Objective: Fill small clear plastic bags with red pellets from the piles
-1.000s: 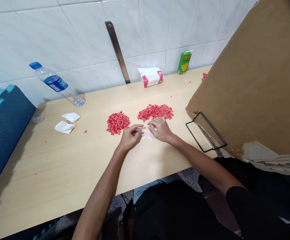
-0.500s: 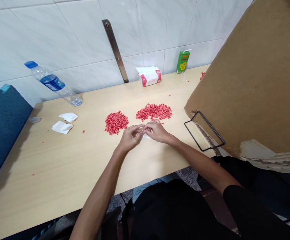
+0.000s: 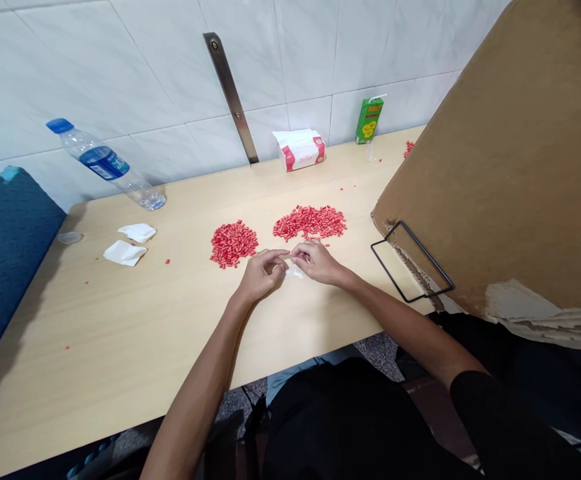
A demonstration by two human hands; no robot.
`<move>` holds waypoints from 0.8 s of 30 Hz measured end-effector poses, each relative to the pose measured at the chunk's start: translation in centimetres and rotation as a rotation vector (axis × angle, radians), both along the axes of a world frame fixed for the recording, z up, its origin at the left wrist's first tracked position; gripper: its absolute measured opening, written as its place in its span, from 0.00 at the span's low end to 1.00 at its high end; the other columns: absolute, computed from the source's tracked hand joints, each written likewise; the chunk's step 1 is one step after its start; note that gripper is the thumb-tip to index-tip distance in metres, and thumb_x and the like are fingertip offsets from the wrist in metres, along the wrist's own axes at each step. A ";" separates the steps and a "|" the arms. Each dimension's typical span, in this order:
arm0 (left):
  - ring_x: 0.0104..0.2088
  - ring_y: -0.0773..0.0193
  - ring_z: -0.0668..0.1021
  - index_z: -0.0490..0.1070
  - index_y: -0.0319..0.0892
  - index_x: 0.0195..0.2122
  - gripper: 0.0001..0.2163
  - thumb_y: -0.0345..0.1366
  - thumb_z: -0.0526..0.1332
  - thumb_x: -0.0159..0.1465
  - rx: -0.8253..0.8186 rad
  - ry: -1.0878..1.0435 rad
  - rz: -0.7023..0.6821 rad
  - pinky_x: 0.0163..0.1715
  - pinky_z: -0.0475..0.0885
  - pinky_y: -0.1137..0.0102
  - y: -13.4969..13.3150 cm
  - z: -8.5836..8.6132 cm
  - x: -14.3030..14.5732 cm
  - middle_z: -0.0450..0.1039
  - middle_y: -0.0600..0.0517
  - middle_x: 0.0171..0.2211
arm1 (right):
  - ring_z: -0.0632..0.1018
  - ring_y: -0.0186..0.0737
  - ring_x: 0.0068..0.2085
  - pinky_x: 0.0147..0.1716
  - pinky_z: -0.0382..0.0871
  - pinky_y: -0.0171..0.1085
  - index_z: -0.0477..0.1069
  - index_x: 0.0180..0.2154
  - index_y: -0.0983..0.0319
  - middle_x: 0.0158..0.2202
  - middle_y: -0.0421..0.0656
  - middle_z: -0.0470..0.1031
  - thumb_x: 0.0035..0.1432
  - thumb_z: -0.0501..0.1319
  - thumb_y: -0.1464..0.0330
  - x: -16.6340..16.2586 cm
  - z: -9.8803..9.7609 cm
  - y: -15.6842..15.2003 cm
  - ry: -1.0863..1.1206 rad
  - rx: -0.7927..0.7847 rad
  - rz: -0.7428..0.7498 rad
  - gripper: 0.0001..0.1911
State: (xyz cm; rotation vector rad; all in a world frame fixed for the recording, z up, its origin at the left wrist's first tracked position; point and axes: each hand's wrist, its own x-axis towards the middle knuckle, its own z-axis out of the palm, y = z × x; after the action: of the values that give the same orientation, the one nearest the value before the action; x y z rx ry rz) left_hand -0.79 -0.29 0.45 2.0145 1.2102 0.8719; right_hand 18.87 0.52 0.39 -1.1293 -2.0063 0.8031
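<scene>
My left hand (image 3: 264,273) and my right hand (image 3: 317,263) are close together over the table, just in front of the red pieces. The left one is curled, its index finger stretched toward the right hand and its thumb bent below. Thumb and fingers of the right hand are pinched together. What either hand holds is too small to make out. A whitish, see-through piece of plastic (image 3: 297,271) shows under the right fingertips. Small red cylinders lie in two heaps, a left heap (image 3: 233,244) and a wider right heap (image 3: 310,222).
Folded white tissues (image 3: 125,253) and a leaning plastic bottle (image 3: 105,163) are on the left. At the wall are a tissue pack (image 3: 303,152) and a green drink carton (image 3: 369,120). A cardboard sheet (image 3: 500,167) with a black wire frame (image 3: 413,261) bounds the right.
My right hand has shifted slightly right, opening a small gap between its fingertips and the left hand's. The left hand has hardly moved.
</scene>
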 end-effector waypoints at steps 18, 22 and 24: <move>0.36 0.60 0.75 0.78 0.44 0.34 0.08 0.40 0.61 0.61 0.128 0.034 0.048 0.42 0.69 0.63 0.1 -0.1 0.5 0.79 0.50 0.32 | 0.70 0.35 0.31 0.37 0.62 0.36 0.71 0.32 0.62 0.29 0.40 0.72 0.58 0.58 0.70 -0.4 -0.4 -0.2 0.114 0.040 -0.049 0.04; 0.36 0.60 0.76 0.77 0.43 0.32 0.07 0.39 0.61 0.60 0.094 0.005 0.085 0.40 0.70 0.65 0.2 -0.1 0.5 0.77 0.50 0.31 | 0.71 0.35 0.32 0.37 0.62 0.36 0.70 0.32 0.62 0.30 0.40 0.73 0.58 0.58 0.70 -0.5 -0.3 -0.3 0.076 0.045 -0.051 0.04; 0.35 0.61 0.76 0.76 0.43 0.31 0.07 0.39 0.61 0.60 0.068 -0.004 0.104 0.40 0.70 0.66 0.1 0.0 0.6 0.77 0.50 0.31 | 0.71 0.35 0.32 0.37 0.61 0.36 0.70 0.32 0.62 0.30 0.40 0.73 0.59 0.58 0.70 -0.5 -0.2 -0.3 0.060 0.041 -0.052 0.04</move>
State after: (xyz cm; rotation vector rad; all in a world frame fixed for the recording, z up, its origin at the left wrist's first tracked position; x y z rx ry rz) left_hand -0.24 -0.17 0.41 2.0171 1.3090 0.9787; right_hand 18.34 0.19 0.22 -1.1164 -1.9280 0.7578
